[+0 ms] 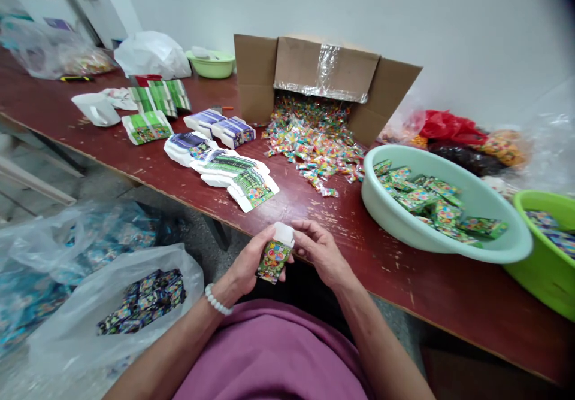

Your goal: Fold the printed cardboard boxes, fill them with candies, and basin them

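Note:
A small green printed candy box (274, 259) is upright in my left hand (245, 268), with its white top flap (284, 233) raised. My left thumb and fingers are wrapped round its sides. The curled fingers of my right hand (321, 251) meet the box at its upper right edge, by the flap; their exact grip is partly hidden. Beyond my hands, flat unfolded green and purple cartons (254, 187) lie overlapping on the red-brown table (309, 214). Wrapped candies (314, 148) spill from a cardboard box (256, 76) lying on its side.
At right stand a pale green basin (375, 199) holding green boxes and a lime-green tub (539, 277). Bundled cartons (148, 126) and a white cup (96, 111) sit at left. Below the table's left edge is a plastic bag (67, 328) of dark printed packs.

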`<action>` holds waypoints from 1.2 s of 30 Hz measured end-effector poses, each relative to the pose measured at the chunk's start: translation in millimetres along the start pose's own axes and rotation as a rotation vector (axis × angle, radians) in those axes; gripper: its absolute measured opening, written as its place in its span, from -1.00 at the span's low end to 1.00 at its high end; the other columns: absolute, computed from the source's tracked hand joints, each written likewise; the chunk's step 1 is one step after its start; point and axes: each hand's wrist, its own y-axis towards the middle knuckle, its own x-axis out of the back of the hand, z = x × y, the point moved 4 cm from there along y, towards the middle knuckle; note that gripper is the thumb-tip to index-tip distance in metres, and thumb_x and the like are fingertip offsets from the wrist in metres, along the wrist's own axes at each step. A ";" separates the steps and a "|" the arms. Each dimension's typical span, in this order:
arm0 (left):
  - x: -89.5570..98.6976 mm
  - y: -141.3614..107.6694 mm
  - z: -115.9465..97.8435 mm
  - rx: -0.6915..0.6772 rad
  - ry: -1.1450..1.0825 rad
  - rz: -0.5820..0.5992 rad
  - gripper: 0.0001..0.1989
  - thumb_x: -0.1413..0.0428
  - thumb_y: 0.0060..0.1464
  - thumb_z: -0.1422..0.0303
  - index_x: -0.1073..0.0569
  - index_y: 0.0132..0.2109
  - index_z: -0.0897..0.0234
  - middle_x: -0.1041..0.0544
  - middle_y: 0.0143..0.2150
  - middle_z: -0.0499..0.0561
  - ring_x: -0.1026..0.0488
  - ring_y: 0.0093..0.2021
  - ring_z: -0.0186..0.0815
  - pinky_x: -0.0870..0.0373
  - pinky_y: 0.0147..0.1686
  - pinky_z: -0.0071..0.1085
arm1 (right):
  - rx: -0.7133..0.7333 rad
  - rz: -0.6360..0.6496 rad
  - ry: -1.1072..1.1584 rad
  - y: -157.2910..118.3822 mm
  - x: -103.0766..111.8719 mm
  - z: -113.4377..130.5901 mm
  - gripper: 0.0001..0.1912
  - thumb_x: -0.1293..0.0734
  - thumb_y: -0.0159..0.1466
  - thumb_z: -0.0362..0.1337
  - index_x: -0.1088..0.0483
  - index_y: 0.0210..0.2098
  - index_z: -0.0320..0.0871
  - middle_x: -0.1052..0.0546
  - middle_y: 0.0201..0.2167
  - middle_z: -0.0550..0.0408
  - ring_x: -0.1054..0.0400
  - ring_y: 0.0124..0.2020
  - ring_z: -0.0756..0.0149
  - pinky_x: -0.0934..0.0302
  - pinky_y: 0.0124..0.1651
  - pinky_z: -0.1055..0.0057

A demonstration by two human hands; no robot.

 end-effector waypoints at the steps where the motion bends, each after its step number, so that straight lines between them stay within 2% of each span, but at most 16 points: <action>1: 0.7 -0.5 0.0 -0.016 0.000 -0.011 -0.51 -0.06 0.16 0.00 -0.44 -0.02 0.34 -0.56 -0.44 0.05 -0.46 -0.62 -0.31 -0.39 -0.65 -0.45 | -0.011 0.028 0.004 0.7 -1.7 -2.3 -0.61 -0.47 0.16 -0.04 -0.47 -0.09 -0.07 -0.50 -0.30 0.14 -0.31 -0.41 0.41 -0.18 -0.39 0.49; 5: -0.7 -4.8 0.1 -0.116 0.033 -0.049 -0.55 -0.16 0.08 0.13 -0.41 0.06 0.26 -0.54 -0.40 -0.01 -0.51 -0.48 -0.26 -0.42 -0.65 -0.47 | 0.143 0.018 -0.181 -1.5 -8.0 3.7 -0.61 -0.43 0.21 -0.14 -0.42 0.00 -0.08 -0.52 -0.26 0.11 -0.35 -0.34 0.37 -0.26 -0.29 0.45; 7: -3.2 -6.3 1.5 -0.124 0.052 -0.074 -0.54 -0.17 0.06 0.14 -0.42 0.06 0.26 -0.53 -0.40 -0.03 -0.50 -0.47 -0.27 -0.40 -0.67 -0.50 | 0.244 0.010 -0.330 -3.9 -13.2 9.9 -0.66 -0.41 0.22 -0.21 -0.45 -0.01 -0.08 -0.51 -0.23 0.10 -0.35 -0.34 0.38 -0.26 -0.28 0.45; 9: -5.3 -6.0 2.9 -0.113 0.054 -0.094 -0.53 -0.17 0.07 0.15 -0.43 0.08 0.27 -0.53 -0.42 -0.04 -0.47 -0.53 -0.31 -0.39 -0.69 -0.51 | 0.281 0.054 -0.399 -4.2 -19.7 12.0 -0.75 -0.37 0.25 -0.23 -0.49 -0.07 -0.10 -0.52 -0.22 0.08 -0.35 -0.38 0.41 -0.27 -0.33 0.47; 11: -6.1 -3.9 3.4 -0.104 0.006 -0.077 -0.52 -0.16 0.10 0.15 -0.42 0.11 0.28 -0.52 -0.44 -0.04 -0.46 -0.56 -0.32 -0.39 -0.69 -0.51 | 0.248 0.099 -0.354 -2.1 -23.9 9.5 -0.78 -0.34 0.30 -0.18 -0.52 -0.13 -0.14 -0.53 -0.33 0.10 -0.33 -0.49 0.43 -0.25 -0.43 0.48; 14: -4.8 1.1 5.4 -0.034 -0.147 0.020 -0.53 -0.09 0.19 0.06 -0.44 0.09 0.31 -0.54 -0.47 0.01 -0.47 -0.60 -0.31 -0.44 -0.66 -0.46 | 0.233 0.076 -0.249 0.7 -23.7 6.3 -0.75 -0.35 0.31 -0.12 -0.56 -0.20 -0.15 -0.52 -0.48 0.15 -0.28 -0.62 0.45 -0.23 -0.52 0.48; 17: -1.5 3.9 7.8 0.060 -0.298 0.078 -0.48 0.04 0.27 -0.03 -0.46 0.03 0.33 -0.54 -0.50 0.04 -0.48 -0.63 -0.27 -0.48 -0.66 -0.38 | 0.408 0.071 -0.345 -3.4 -23.5 12.6 -0.80 -0.35 0.33 -0.16 -0.60 -0.23 -0.08 -0.60 -0.30 0.07 -0.39 -0.50 0.39 -0.32 -0.41 0.43; 20: 0.1 3.9 6.8 0.039 -0.325 0.047 -0.53 0.08 0.32 0.03 -0.46 0.05 0.30 -0.53 -0.52 0.01 -0.48 -0.63 -0.27 -0.48 -0.68 -0.38 | 0.506 0.124 -0.457 -9.8 -26.3 18.7 -0.80 -0.33 0.35 -0.20 -0.61 -0.23 -0.04 -0.61 -0.24 0.05 -0.46 -0.38 0.33 -0.37 -0.25 0.38; 22: -0.3 3.1 6.2 0.004 -0.268 -0.004 -0.55 0.07 0.33 0.06 -0.45 0.08 0.29 -0.54 -0.50 -0.01 -0.46 -0.66 -0.30 -0.44 -0.71 -0.42 | 0.459 0.120 -0.432 -10.3 -26.6 19.4 -0.84 -0.36 0.32 -0.21 -0.61 -0.27 -0.06 -0.60 -0.30 0.07 -0.45 -0.41 0.34 -0.37 -0.29 0.39; 25: -1.3 2.5 6.6 -0.017 -0.183 -0.066 -0.48 0.09 0.31 -0.02 -0.45 0.13 0.27 -0.55 -0.48 -0.01 -0.46 -0.66 -0.31 -0.41 -0.72 -0.46 | 0.322 0.125 -0.283 -5.5 -27.7 16.3 -0.89 -0.42 0.25 -0.21 -0.56 -0.33 -0.11 -0.60 -0.24 0.07 -0.42 -0.48 0.40 -0.34 -0.46 0.46; 28: -2.0 2.8 8.7 0.017 -0.127 -0.059 -0.33 0.14 0.26 -0.14 -0.47 0.12 0.33 -0.53 -0.52 0.02 -0.45 -0.68 -0.31 -0.37 -0.73 -0.48 | 0.203 0.150 -0.124 1.4 -29.6 12.1 -0.83 -0.44 0.21 -0.17 -0.52 -0.37 -0.16 -0.61 -0.22 0.05 -0.36 -0.57 0.46 -0.28 -0.55 0.48; 30: -0.2 2.7 9.9 0.048 -0.099 -0.071 -0.28 0.13 0.23 -0.17 -0.52 0.07 0.38 -0.52 -0.55 0.03 -0.41 -0.71 -0.33 -0.32 -0.74 -0.49 | 0.177 0.139 -0.101 4.0 -29.2 10.9 -0.80 -0.45 0.21 -0.15 -0.52 -0.37 -0.17 -0.61 -0.25 0.05 -0.32 -0.60 0.49 -0.26 -0.56 0.48; 33: 4.2 2.6 9.5 0.064 -0.121 -0.105 -0.44 -0.02 0.21 -0.05 -0.55 0.02 0.36 -0.53 -0.54 0.01 -0.43 -0.68 -0.32 -0.33 -0.73 -0.49 | 0.250 0.147 -0.214 0.6 -28.7 12.7 -0.80 -0.39 0.28 -0.12 -0.53 -0.33 -0.13 -0.60 -0.20 0.06 -0.37 -0.54 0.44 -0.31 -0.49 0.43; 36: 7.0 5.6 9.5 0.082 -0.265 -0.100 -0.70 -0.13 0.14 0.25 -0.56 -0.06 0.30 -0.57 -0.45 0.00 -0.48 -0.60 -0.30 -0.39 -0.65 -0.44 | 0.440 0.187 -0.445 -11.6 -31.2 15.9 -0.80 -0.36 0.32 -0.11 -0.52 -0.21 -0.08 -0.57 -0.09 0.03 -0.48 -0.20 0.23 -0.40 -0.13 0.25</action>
